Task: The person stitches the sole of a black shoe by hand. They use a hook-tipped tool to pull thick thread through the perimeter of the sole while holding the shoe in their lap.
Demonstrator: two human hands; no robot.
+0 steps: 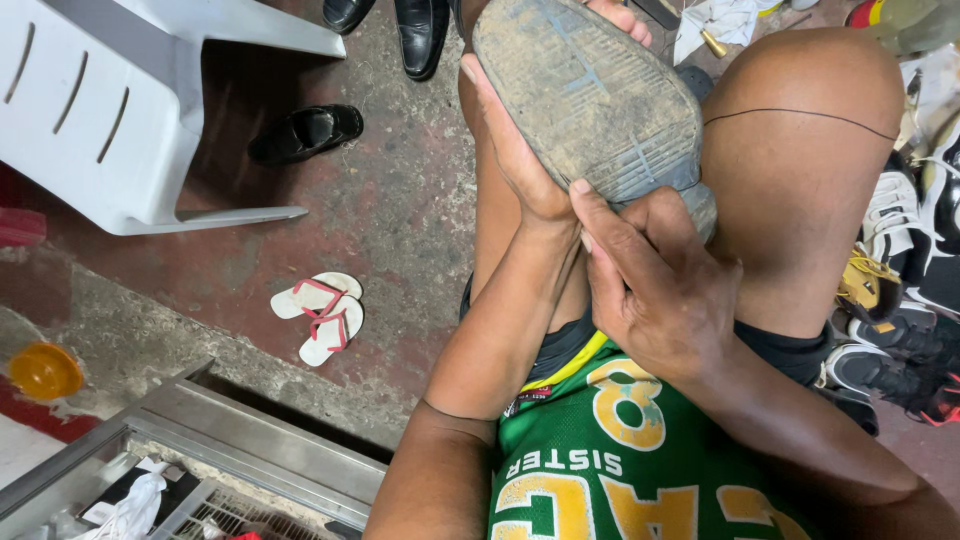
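Shoe (590, 95) sits sole-up between the knees, braced against the left thigh, and both hands are closed on it: the left hand (520, 155) runs along the sole's left edge with the palm pressed to the side, while the right hand (655, 290) clamps the near end, thumb on the worn tread and fingers wrapped under it. The grip looks best kept as it is, I judge, with the left hand steadying the length and the right working the near end, since the dusty sole could slip if either hold loosens. A thin dark thread (800, 115) lies across the right knee, close enough to snag. On the concrete floor (400, 200) to the left lie a pair of white flip-flops (322, 312) with red straps, a black shoe (305, 132) and, nearer the top edge, two more black shoes (395, 25). An overturned white chair (120, 110) fills the upper left corner. A metal case (260, 450) runs along the lower left, an orange lid (42, 370) beside it. Sneakers (900, 290) crowd the right edge, leaving the right elbow little room.
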